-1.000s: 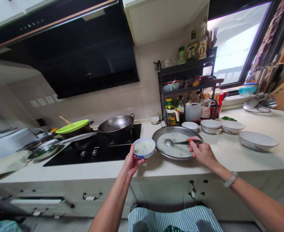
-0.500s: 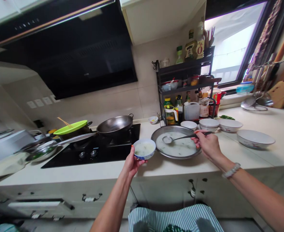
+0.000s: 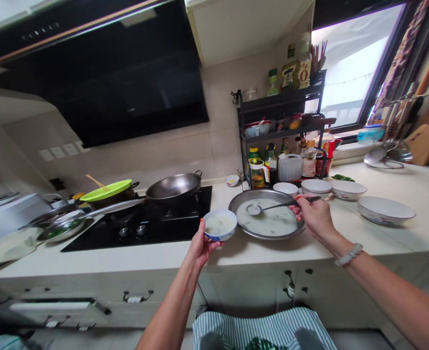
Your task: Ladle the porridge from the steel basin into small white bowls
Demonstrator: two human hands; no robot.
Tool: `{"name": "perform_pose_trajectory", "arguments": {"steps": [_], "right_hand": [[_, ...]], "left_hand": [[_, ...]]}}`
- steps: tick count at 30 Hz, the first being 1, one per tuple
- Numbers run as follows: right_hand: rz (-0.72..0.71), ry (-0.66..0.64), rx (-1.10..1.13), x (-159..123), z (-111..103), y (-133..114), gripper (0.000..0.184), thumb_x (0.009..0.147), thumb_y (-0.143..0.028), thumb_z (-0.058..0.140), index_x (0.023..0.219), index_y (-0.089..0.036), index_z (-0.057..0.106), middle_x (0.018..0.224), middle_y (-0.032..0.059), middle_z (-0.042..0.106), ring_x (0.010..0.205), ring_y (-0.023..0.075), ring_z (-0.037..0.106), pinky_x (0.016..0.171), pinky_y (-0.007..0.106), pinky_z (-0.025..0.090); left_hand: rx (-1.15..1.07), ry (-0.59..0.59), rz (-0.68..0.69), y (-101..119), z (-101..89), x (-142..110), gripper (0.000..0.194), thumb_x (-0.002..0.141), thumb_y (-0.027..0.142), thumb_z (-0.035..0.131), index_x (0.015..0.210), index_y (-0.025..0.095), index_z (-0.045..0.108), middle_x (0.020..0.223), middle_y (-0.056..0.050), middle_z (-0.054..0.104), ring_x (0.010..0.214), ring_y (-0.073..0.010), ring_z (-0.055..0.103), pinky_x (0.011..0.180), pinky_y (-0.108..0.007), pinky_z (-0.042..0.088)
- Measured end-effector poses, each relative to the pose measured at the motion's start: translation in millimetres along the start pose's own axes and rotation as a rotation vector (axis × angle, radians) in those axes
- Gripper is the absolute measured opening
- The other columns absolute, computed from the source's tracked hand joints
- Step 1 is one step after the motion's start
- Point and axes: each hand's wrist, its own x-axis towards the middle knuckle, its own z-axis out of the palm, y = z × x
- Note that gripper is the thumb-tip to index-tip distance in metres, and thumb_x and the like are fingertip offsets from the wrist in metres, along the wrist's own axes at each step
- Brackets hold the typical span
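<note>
My left hand (image 3: 202,245) is closed on a small blue-and-white bowl (image 3: 220,236), thumb at the rim and fingers underneath. Pale, milky soup with darker bits fills much of it. The bowl is held up just left of a wide metal basin (image 3: 249,195) on the counter. In the basin is more of the whitish soup (image 3: 269,221) with green flecks. My right hand (image 3: 312,216) grips the dark handle of a ladle (image 3: 254,209). The ladle's round head is at the soup's surface, on the basin's left side.
Several white bowls (image 3: 385,209) stand right of and behind the basin. A wok (image 3: 174,187) rests on the black gas stove (image 3: 127,238) at left, near a pot under a green basin (image 3: 107,190). Behind is a black rack (image 3: 283,102) of bottles.
Almost nothing differs. The ladle head and the small bowl have shifted very slightly to the right, along with a small move of the view.
</note>
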Motion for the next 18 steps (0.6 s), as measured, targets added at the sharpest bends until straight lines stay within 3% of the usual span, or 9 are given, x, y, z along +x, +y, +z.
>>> {"name": "perform_pose_trajectory", "arguments": {"steps": [8, 13, 18], "right_hand": [[0.018, -0.024, -0.111, -7.1, -3.1, 10.0, 0.007, 0.072, -0.023, 0.059, 0.078, -0.019, 0.058, 0.045, -0.0001, 0.058, 0.034, 0.0126, 0.050, 0.030, 0.022, 0.038], [-0.049, -0.011, -0.123, 2.3, -15.3, 22.9, 0.009, 0.072, -0.027, 0.062, 0.077, -0.021, 0.059, 0.046, -0.0003, 0.058, 0.034, 0.0145, 0.050, 0.030, 0.024, 0.039], [-0.085, 0.040, -0.165, 12.3, -24.4, 20.7, 0.007, 0.073, -0.028, 0.063, 0.075, -0.022, 0.061, 0.049, 0.0015, 0.061, 0.035, 0.0151, 0.051, 0.030, 0.026, 0.041]], "left_hand": [[-0.014, 0.000, 0.000, -1.6, 0.0, 0.4, 0.057, 0.093, 0.048, 0.045, 0.131, 0.006, 0.048, 0.084, -0.015, 0.070, 0.048, -0.0177, 0.066, 0.043, -0.026, 0.057], [-0.019, 0.000, -0.004, -2.5, -2.4, 2.0, 0.061, 0.091, 0.051, 0.047, 0.133, 0.007, 0.047, 0.085, -0.016, 0.070, 0.048, -0.0179, 0.066, 0.043, -0.025, 0.056], [-0.022, -0.018, -0.023, -2.3, -3.7, 3.8, 0.059, 0.093, 0.049, 0.042, 0.134, 0.007, 0.045, 0.084, -0.016, 0.070, 0.048, -0.0184, 0.066, 0.042, -0.024, 0.055]]}}
